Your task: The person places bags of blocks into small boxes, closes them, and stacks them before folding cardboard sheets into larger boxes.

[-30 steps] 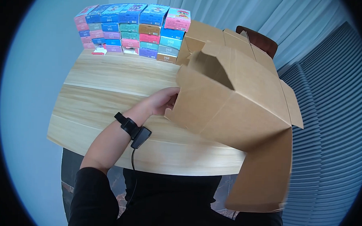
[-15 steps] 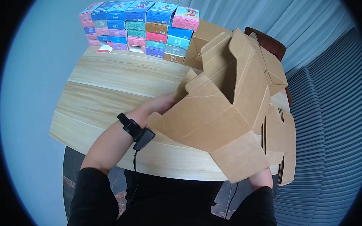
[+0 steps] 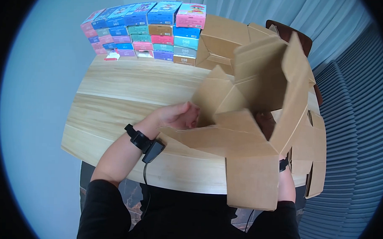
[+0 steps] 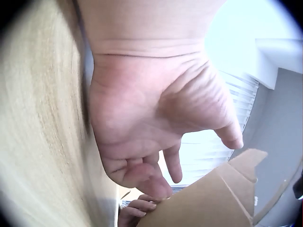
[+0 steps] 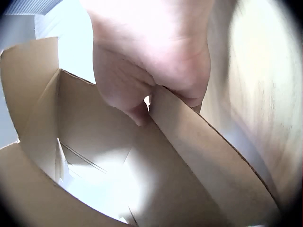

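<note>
An open cardboard box (image 3: 250, 140) is tilted over the table, its flaps spread and its hollow inside showing. My right hand (image 5: 151, 61) grips one of its flaps, thumb on the inner face and fingers behind; in the head view the box partly hides this hand. At the box's left side is my left hand (image 3: 181, 115), its fingers loosely bent and the fingertips close to a flap. The left wrist view shows its palm (image 4: 137, 99) with nothing gripped, the cardboard (image 4: 203, 203) just beyond the fingers.
Stacked colourful small boxes (image 3: 161, 30) line the table's (image 3: 129, 83) back left. Another open carton (image 3: 222, 30) stands beside them. Folded cardboard (image 3: 311, 144) lies at the right edge, and a brown chair (image 3: 293, 36) is behind. A cable hangs from my left wrist camera (image 3: 154, 151).
The box has turned so its opening faces me more, swinging up and right. My left hand, earlier partly behind a flap, now shows beside it. The folded cardboard at right has come into view.
</note>
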`<act>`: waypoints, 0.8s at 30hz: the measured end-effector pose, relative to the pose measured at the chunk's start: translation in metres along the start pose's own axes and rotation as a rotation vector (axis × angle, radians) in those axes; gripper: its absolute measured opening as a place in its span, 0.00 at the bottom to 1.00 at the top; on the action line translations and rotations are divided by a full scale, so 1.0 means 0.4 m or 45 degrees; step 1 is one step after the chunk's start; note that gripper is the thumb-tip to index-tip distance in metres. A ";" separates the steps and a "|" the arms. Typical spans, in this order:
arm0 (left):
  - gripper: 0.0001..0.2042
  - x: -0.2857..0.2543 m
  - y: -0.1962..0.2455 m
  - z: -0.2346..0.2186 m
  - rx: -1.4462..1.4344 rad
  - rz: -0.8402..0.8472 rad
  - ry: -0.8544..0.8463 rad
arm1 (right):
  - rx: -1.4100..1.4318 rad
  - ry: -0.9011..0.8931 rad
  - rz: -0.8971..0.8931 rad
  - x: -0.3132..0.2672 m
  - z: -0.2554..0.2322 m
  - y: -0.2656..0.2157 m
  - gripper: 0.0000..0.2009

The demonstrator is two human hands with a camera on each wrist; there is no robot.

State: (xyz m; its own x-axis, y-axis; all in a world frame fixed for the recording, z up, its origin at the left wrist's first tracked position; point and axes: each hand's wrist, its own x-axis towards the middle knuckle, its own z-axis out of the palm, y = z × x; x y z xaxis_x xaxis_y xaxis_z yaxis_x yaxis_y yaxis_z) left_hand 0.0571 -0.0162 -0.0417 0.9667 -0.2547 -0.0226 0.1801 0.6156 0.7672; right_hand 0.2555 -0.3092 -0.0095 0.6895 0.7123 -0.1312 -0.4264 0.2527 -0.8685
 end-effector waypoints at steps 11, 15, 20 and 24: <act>0.50 0.042 0.021 0.064 0.232 0.075 -0.307 | 0.273 -0.324 0.016 0.038 0.044 -0.018 0.24; 0.48 0.036 0.035 0.093 0.307 0.068 -0.170 | 0.364 -0.313 0.061 0.057 0.007 0.004 0.25; 0.41 0.022 0.131 0.223 0.615 0.208 -0.107 | 0.274 -0.235 -0.016 0.040 0.014 0.001 0.24; 0.25 0.019 0.192 0.341 1.185 0.256 0.113 | 0.283 -0.277 0.036 0.047 0.004 0.017 0.23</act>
State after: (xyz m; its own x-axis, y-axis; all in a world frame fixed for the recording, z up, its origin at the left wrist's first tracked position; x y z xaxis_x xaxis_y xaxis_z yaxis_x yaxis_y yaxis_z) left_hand 0.0534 -0.0726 0.1046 0.9810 -0.1276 0.1460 -0.1704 -0.2081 0.9631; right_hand 0.2646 -0.2932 -0.0171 0.5446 0.8383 -0.0277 -0.5774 0.3508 -0.7373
